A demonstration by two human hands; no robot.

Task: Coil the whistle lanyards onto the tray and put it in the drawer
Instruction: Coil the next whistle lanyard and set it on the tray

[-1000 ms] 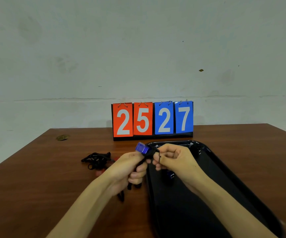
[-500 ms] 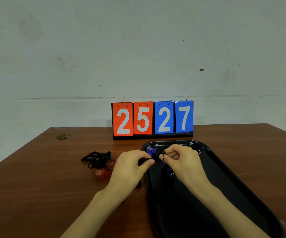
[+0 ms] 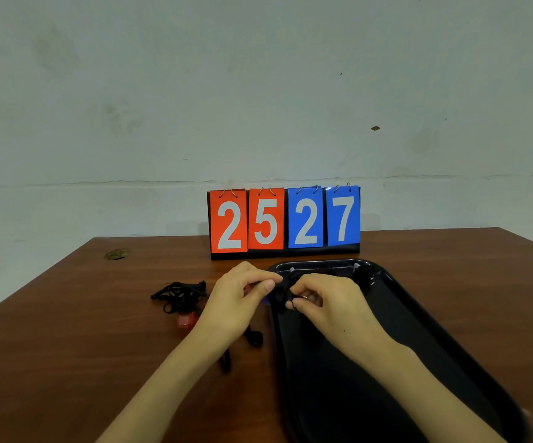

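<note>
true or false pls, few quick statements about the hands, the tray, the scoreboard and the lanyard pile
1. The left hand and the right hand both pinch a black lanyard at the left rim of the tray. True.
2. The scoreboard reads 2725. False: it reads 2527.
3. A tangled lanyard pile with a red whistle lies on the table, left of the left hand. True.
4. The tray lies left of the pile. False: it lies to the pile's right.
</note>
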